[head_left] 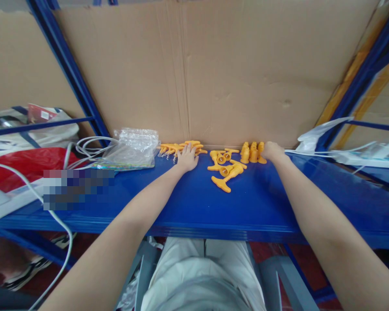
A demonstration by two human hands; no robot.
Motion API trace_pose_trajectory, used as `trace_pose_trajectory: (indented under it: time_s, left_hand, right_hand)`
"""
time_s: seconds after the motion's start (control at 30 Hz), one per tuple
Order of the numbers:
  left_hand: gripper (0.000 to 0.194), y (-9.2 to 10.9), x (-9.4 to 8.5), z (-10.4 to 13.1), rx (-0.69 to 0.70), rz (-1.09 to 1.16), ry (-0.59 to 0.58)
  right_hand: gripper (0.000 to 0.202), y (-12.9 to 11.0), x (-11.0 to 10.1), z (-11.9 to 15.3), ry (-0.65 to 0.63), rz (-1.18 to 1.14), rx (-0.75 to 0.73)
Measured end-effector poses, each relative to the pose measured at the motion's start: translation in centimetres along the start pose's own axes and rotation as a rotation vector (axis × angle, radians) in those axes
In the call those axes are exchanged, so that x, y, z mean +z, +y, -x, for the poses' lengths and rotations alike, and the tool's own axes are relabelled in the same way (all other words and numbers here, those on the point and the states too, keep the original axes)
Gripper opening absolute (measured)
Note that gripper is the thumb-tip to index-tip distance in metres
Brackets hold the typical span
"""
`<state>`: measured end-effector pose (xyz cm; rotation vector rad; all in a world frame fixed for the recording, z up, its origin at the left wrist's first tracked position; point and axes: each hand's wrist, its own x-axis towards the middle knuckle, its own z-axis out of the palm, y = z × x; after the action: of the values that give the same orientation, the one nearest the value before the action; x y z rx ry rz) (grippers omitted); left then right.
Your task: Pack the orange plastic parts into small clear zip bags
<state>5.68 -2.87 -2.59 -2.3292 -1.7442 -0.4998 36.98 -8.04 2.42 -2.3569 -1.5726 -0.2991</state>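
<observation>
My left hand (188,159) rests with its fingers spread on a row of yellow corkscrew handles (169,147), whose metal spirals point toward me. At the right, my right hand (272,151) is beside several upright yellow pieces (253,153), touching or nearly touching the rightmost one; its fingers are mostly hidden. Between the hands lie assembled-looking yellow corkscrews (235,170) with round, cup-like ends. Nearest to me is a loose yellow T-shaped handle (221,184).
The blue shelf (194,207) is backed by cardboard (233,73). Clear plastic bags (132,147), white cables and a red bag (16,166) lie left. A white power strip (369,159) and white plastic (317,136) are right. Another person's leg shows lower left.
</observation>
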Motion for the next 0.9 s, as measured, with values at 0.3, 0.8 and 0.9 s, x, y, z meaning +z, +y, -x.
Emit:
trace_pose_trajectory:
  time_s: [0.3, 0.8, 0.9]
  left_hand:
    - [0.043, 1.2, -0.4, 0.7, 0.398, 0.026, 0.180]
    - [0.030, 5.2, -1.0, 1.5, 0.354, 0.051, -0.097]
    - [0.020, 4.7, -0.9, 1.2, 0.226, 0.027, -0.074]
  right_hand:
    - [0.036, -3.8, -1.2, 2.1, 0.311, -0.056, -0.353]
    - [0.036, -8.3, 3.4, 3.6, -0.142, -0.145, -0.822]
    - [0.036, -8.3, 3.6, 3.6, -0.113, -0.129, -0.801]
